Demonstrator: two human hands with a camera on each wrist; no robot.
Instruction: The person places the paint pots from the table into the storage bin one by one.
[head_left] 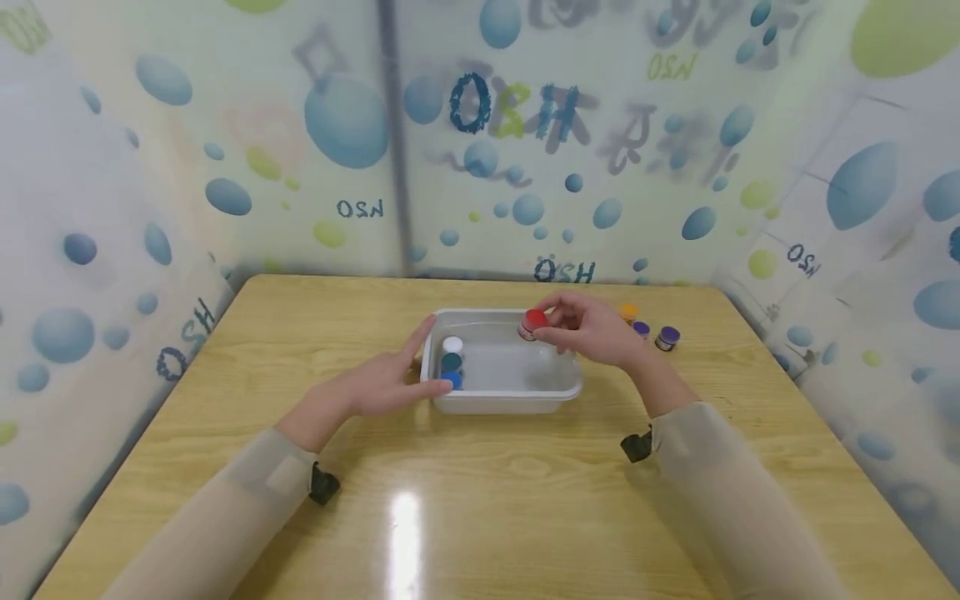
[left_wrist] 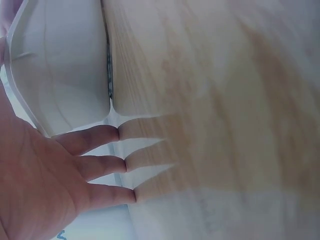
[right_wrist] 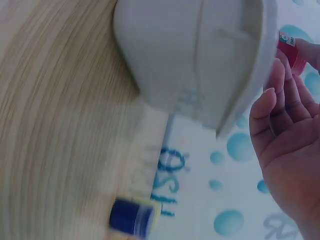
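A white plastic tub (head_left: 498, 405) stands on the wooden table. At its left end my left hand (head_left: 381, 386) lies with straight, spread fingers, the thumb across the front left corner of the rim. In the left wrist view three fingers (left_wrist: 102, 167) extend down beside the tub with their tips on the table. Over the back right of the tub, my right hand (head_left: 596, 332) pinches a small red-lidded jar (head_left: 534, 321) between thumb and fingers. Along the tub's left inside wall sit a white-lidded jar (head_left: 452, 344), a dark green one (head_left: 451, 362) and a blue one (head_left: 452, 379).
Right of the tub on the table are an orange-lidded jar (head_left: 628, 312), a purple-lidded jar (head_left: 641, 329) partly hidden by the right hand, and another purple-lidded jar (head_left: 667, 337). A patterned wall covering (head_left: 480, 217) encloses the table's back and sides.
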